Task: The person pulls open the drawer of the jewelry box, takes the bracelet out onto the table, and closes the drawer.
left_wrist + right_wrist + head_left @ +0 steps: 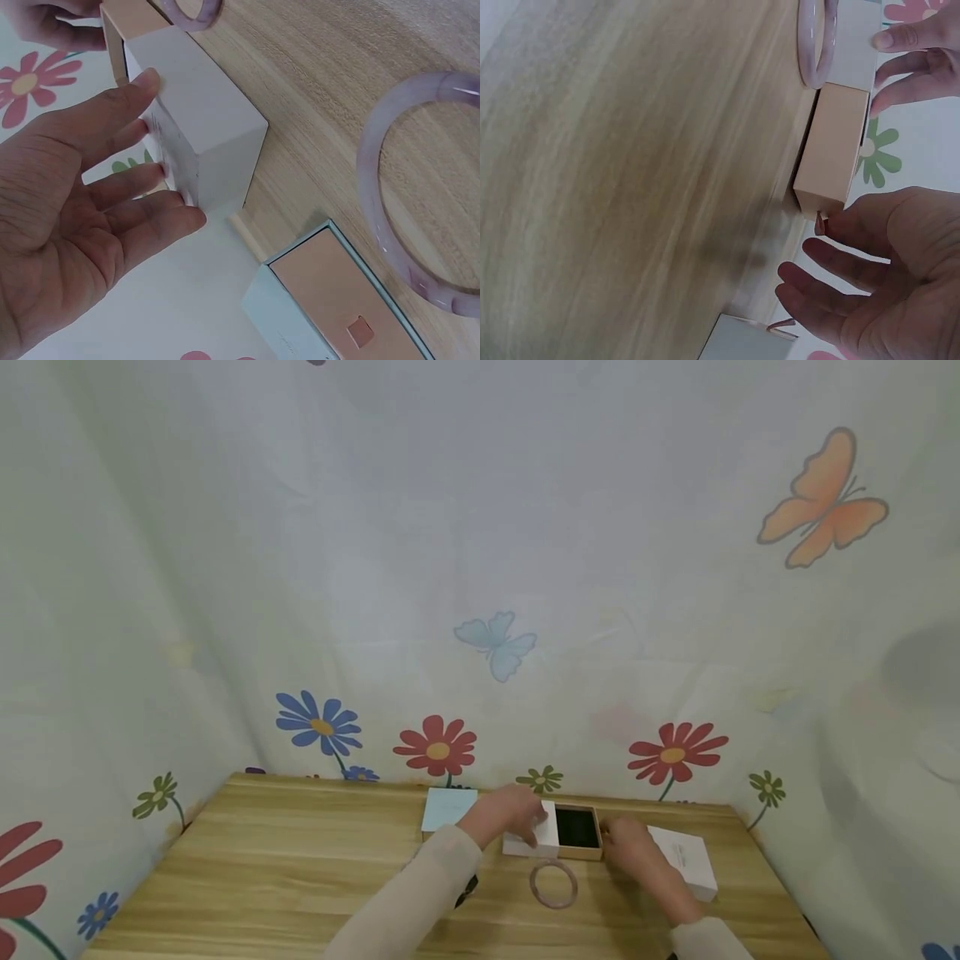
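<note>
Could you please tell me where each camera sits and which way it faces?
Head: worn on the head, facing forward and down at the table and patterned backdrop; shows left hand, right hand and sleeved forearms.
Left wrist: on that wrist, facing past the fingers to the white cover; both hands show.
Right wrist: on that wrist, facing the tan drawer; both hands show.
Shared: both wrist views show the cover, the drawer and a bangle.
</note>
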The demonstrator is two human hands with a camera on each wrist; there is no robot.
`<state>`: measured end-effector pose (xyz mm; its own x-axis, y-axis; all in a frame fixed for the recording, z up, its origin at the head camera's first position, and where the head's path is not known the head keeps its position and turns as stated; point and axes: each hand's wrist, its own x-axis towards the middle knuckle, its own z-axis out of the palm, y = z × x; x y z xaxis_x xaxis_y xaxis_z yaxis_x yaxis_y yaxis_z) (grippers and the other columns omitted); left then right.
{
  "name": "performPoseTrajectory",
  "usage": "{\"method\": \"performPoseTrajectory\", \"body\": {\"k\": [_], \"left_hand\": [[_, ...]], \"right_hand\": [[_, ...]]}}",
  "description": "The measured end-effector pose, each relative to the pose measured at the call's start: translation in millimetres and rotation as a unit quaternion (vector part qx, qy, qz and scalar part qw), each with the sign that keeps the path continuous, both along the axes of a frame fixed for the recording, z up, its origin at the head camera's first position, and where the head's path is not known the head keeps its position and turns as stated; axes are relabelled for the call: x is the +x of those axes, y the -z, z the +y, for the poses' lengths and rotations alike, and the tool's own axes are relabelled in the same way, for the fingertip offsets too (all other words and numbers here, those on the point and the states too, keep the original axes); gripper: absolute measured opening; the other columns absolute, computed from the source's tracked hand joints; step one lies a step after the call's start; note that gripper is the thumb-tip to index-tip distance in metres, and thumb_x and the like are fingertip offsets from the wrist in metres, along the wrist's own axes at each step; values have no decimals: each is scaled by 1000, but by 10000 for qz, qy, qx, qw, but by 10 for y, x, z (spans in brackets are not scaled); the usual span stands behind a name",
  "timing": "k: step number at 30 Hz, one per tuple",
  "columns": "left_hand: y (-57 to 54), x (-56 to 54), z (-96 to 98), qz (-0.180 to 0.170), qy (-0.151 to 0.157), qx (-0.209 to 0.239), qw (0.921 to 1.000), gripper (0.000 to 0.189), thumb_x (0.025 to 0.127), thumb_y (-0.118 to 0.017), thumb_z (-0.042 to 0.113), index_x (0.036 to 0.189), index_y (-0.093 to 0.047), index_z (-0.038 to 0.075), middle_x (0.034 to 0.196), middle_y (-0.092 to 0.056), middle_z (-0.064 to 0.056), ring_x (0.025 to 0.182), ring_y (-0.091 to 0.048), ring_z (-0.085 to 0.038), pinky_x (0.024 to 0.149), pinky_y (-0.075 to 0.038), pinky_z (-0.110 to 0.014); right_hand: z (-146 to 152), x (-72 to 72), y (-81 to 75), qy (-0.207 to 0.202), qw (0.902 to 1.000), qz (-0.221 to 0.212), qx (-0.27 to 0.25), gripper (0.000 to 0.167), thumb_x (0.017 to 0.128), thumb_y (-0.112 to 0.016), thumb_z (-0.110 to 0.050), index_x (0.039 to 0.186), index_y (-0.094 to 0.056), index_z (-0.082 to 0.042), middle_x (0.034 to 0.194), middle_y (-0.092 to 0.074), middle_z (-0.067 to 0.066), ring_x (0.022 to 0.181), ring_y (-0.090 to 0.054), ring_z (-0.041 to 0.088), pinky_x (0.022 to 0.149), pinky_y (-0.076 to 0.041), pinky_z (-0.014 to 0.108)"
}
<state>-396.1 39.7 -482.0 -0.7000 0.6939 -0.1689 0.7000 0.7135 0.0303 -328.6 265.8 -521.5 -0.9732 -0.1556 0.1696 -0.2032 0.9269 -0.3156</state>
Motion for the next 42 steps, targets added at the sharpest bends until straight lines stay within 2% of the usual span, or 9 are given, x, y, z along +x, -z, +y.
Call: {"method": "performPoseTrajectory", "body": {"k": [6,13,21,26,35,42], "left_hand": [[18,-30,19,-36,-59,7,10000,52,83,-85,40,130,-71,24,120,-72,9,104,-66,-8,87,-53,-23],[28,-45,68,-69,39,8,10000,51,84,-84,40,130,-71,22,119,-72,8,100,-66,-8,85,-53,-23],[-31,-25,74,37,93,-55,9999,51,84,-84,39,130,-71,23,118,-72,9,98,-66,-6,84,-53,-21],[-64,-5,83,2,122,-53,9999,51,84,-84,39,131,-71,22,119,-72,9,100,-66,-7,85,-53,-21],[-38,14,74,-58,51,26,10000,51,84,-84,38,130,-71,23,121,-71,10,104,-66,-8,87,-53,-22],[-24,7,11,-35,24,36,10000,50,83,-85,39,129,-72,22,118,-72,9,100,-66,-8,84,-53,-22]], "right_hand": [[1,4,-16,60,9999,-19,124,14,94,-63,-1,103,-73,3,97,-71,18,94,-68,38,80,-57,50],[32,24,-16,-22,9992,222,319,9,93,-67,0,99,-72,2,92,-71,17,90,-68,38,80,-56,50],[94,-29,71,-50,9985,402,362,3,90,-72,0,91,-72,-3,84,-69,12,83,-67,32,74,-56,47],[135,-38,92,6,9985,381,392,10,92,-69,-1,84,-70,-8,79,-66,6,76,-65,25,66,-53,42],[137,-53,172,46,9978,522,409,18,92,-68,-2,77,-67,-11,75,-65,5,72,-63,22,61,-50,39],[27,-80,196,-104,9933,924,684,23,92,-65,0,72,-65,-9,71,-66,8,70,-65,23,60,-51,40]]}}
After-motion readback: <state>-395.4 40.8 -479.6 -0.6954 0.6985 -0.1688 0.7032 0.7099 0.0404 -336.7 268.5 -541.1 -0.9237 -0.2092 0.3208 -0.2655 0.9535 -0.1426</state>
